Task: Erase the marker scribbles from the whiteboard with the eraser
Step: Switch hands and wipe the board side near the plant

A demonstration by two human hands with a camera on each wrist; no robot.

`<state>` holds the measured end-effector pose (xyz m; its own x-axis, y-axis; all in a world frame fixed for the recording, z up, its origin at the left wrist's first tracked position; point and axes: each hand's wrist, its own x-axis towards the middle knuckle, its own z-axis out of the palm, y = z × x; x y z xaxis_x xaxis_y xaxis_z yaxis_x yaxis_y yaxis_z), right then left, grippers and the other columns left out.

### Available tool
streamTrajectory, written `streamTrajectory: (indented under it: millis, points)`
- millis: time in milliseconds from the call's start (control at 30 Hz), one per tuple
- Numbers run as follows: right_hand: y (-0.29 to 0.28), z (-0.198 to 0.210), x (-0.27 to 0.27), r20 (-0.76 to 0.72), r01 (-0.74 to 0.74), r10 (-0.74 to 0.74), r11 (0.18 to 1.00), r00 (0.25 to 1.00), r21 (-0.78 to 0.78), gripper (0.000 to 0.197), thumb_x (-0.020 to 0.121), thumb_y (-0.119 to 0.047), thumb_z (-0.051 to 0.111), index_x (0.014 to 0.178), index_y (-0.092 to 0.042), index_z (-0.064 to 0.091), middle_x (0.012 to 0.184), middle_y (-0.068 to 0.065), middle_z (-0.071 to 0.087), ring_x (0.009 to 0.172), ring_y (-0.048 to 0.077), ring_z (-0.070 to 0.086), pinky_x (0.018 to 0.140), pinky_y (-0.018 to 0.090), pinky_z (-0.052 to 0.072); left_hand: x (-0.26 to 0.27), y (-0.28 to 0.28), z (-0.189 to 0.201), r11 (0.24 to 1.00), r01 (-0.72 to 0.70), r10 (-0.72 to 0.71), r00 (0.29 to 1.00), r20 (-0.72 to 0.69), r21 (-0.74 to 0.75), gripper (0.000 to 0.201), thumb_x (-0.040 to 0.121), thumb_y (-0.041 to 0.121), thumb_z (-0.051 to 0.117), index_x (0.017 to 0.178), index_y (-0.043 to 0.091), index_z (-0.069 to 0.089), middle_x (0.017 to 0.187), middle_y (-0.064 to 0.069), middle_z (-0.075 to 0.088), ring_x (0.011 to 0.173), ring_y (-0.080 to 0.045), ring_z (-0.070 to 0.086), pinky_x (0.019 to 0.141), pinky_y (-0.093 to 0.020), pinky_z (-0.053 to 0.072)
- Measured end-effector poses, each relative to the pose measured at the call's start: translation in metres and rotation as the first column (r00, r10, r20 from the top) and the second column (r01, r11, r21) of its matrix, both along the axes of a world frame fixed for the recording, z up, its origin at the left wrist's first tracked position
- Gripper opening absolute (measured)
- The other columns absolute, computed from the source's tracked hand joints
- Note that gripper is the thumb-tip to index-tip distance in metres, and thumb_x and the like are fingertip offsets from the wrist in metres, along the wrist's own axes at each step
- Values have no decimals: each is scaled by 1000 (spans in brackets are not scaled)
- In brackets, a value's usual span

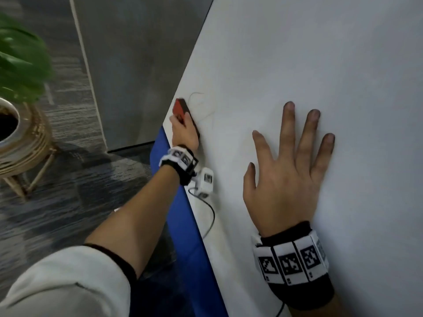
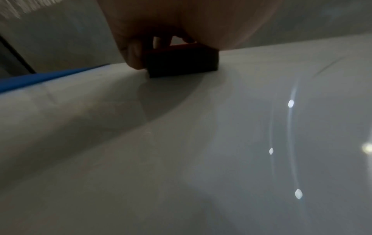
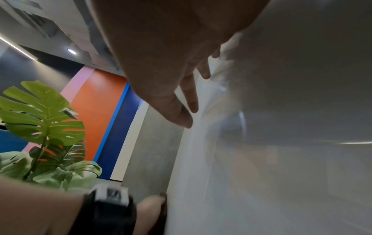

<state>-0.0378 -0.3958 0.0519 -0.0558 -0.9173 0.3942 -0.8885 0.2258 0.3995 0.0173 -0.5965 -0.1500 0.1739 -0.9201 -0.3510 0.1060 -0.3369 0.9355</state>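
Observation:
A large whiteboard (image 1: 297, 65) fills the right of the head view. My left hand (image 1: 184, 131) grips a red-backed eraser (image 1: 180, 108) with a dark felt face and presses it flat on the board near its left edge. Thin dark marker scribbles (image 1: 201, 104) curl just right of the eraser. In the left wrist view the eraser (image 2: 181, 60) sits dark on the board (image 2: 201, 159) with my fingers (image 2: 135, 52) curled over it. My right hand (image 1: 290, 170) lies flat on the board with fingers spread, its fingertips smudged dark. The right wrist view shows those straight fingers (image 3: 191, 101) against the board (image 3: 292, 111).
A blue strip (image 1: 180, 213) runs along the board's left edge. A potted plant (image 1: 20, 65) in a woven stand (image 1: 25, 147) stands on the carpet at the far left. A grey wall panel (image 1: 137, 65) rises behind the board's edge.

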Motion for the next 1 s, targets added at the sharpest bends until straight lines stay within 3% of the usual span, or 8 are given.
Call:
streamTrajectory:
  millis: [100, 233, 433, 533, 633, 767, 867, 1000]
  points:
    - [-1, 0, -1, -5, 3, -3, 1000, 1000, 10, 55, 88, -20, 68, 143, -20, 58, 170, 14, 12, 156, 40, 1, 126, 50, -13, -2, 60, -63, 967, 136, -133, 991, -26, 217, 57, 107, 42, 34, 150, 5, 23, 146, -18, 48, 127, -37, 53, 105, -41, 43]
    - [1, 1, 1, -32, 13, -11, 999, 999, 48, 63, 87, -22, 69, 148, -15, 53, 171, 14, 9, 156, 40, -1, 125, 51, -14, -2, 98, -100, 905, 208, -208, 977, -39, 370, 48, 107, 35, 37, 142, 2, 30, 140, -23, 51, 121, -41, 55, 101, -43, 42]
    - [1, 4, 2, -94, 37, -28, 994, 995, 100, 69, 88, -22, 67, 153, -15, 46, 171, 16, 5, 156, 42, -2, 124, 51, -18, 15, 11, 32, 993, 119, -115, 985, 128, -25, 45, 106, 40, 41, 135, 7, 38, 128, -16, 61, 109, -32, 61, 80, -27, 36]
    - [2, 3, 1, -128, 48, -35, 993, 991, 103, 64, 92, -17, 61, 153, -17, 44, 171, 16, 2, 156, 42, -2, 123, 51, -20, 10, -17, 126, 932, 87, -34, 987, 154, -353, 41, 103, 46, 43, 130, 15, 44, 117, 1, 64, 94, -17, 60, 79, -26, 41]
    - [3, 4, 0, -158, 63, -43, 991, 986, 122, 63, 94, -18, 55, 155, -18, 41, 171, 17, -2, 156, 43, -5, 122, 52, -21, -5, -8, 143, 865, 53, 0, 994, 105, -499, 38, 101, 48, 43, 123, 17, 44, 114, 3, 64, 96, -18, 63, 79, -29, 45]
    - [4, 4, -1, -168, 80, -55, 986, 984, 145, 71, 90, -17, 62, 157, -19, 38, 170, 18, -7, 156, 44, -8, 122, 54, -21, -4, 32, 31, 987, 140, -136, 989, 55, -73, 66, 100, 52, 39, 151, 11, 27, 145, -13, 51, 127, -35, 54, 106, -40, 44]
    - [4, 3, -1, -146, 77, -59, 989, 988, 126, 73, 88, -20, 71, 155, -21, 41, 171, 15, -4, 156, 42, -6, 123, 51, -18, -2, 83, -39, 946, 214, -224, 975, 11, 245, 61, 105, 43, 37, 153, 8, 20, 145, -22, 48, 123, -43, 55, 101, -43, 44]
    - [2, -1, 0, -131, 89, -74, 989, 989, 114, 75, 88, -25, 74, 155, -25, 41, 171, 14, -5, 156, 40, -7, 123, 50, -16, 0, 89, -21, 950, 217, -225, 974, 10, 227, 51, 106, 41, 37, 143, 7, 28, 135, -25, 55, 115, -43, 59, 96, -44, 47]
